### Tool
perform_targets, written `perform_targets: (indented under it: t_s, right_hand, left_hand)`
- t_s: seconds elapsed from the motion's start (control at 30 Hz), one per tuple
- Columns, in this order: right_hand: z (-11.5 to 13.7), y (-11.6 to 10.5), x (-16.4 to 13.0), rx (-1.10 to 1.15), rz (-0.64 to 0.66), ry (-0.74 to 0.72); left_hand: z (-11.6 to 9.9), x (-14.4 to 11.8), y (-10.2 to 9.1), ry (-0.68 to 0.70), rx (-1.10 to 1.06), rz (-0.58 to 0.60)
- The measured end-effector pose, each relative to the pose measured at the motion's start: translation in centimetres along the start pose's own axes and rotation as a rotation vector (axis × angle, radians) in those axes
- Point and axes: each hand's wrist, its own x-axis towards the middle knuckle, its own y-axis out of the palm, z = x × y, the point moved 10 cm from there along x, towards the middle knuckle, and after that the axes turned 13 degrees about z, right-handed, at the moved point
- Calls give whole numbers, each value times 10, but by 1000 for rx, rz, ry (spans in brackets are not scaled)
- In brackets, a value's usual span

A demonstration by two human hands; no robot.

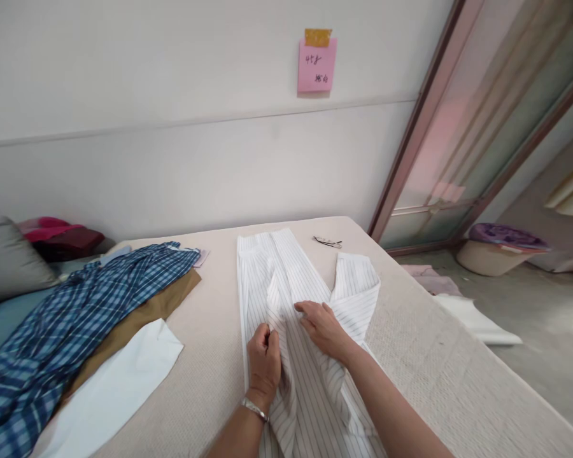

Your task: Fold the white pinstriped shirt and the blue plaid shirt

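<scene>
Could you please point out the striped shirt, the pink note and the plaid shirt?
Striped shirt [267,267]: head view, upper back panel.
Pink note [317,65]: head view, its middle.
Plaid shirt [76,312]: head view, middle of the cloth.

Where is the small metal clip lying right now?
In the head view the metal clip lies on the table near its far edge, just right of the striped shirt top and beyond the right hand.
</scene>
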Motion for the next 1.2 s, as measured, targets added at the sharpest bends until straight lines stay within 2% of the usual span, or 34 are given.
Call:
perform_targets:
  t_s: [0.07,0.17,0.23,0.33,0.4,0.5,0.6,0.7,0.83,1.03,1.2]
  right_hand:
    - [-3,-10,-5,-38,-36,16]
    - [-17,-37,-17,6,-114,105]
    - [-35,-57,-31,26,-153,262]
    - [-78,-80,-63,113,-226,609]
    - [-106,-84,-86,220,-282,779]
    - [-137,-78,-106,368,-378,883]
    - [-155,-58,-101,619,-436,829]
    - [-158,-41,-81,896,-497,691]
    - [-153,-43,-65,1132,-636,498]
    - [-143,-62,-64,1259,-722,276]
    - [-136,-70,-65,1182,-718,264]
  left_hand:
    - [-3,0,1,4,16,11]
    - [-12,1,3,24,51,36]
    - [-18,2,4,40,67,47]
    - [-22,2,6,52,73,54]
    - [-23,3,6,52,81,58]
    - [-23,3,6,55,113,47]
    - [-26,3,8,79,135,61]
    - [-30,3,17,118,139,147]
    - [-37,2,28,187,173,237]
    - [-42,2,33,252,269,260]
    - [-49,1,41,323,349,306]
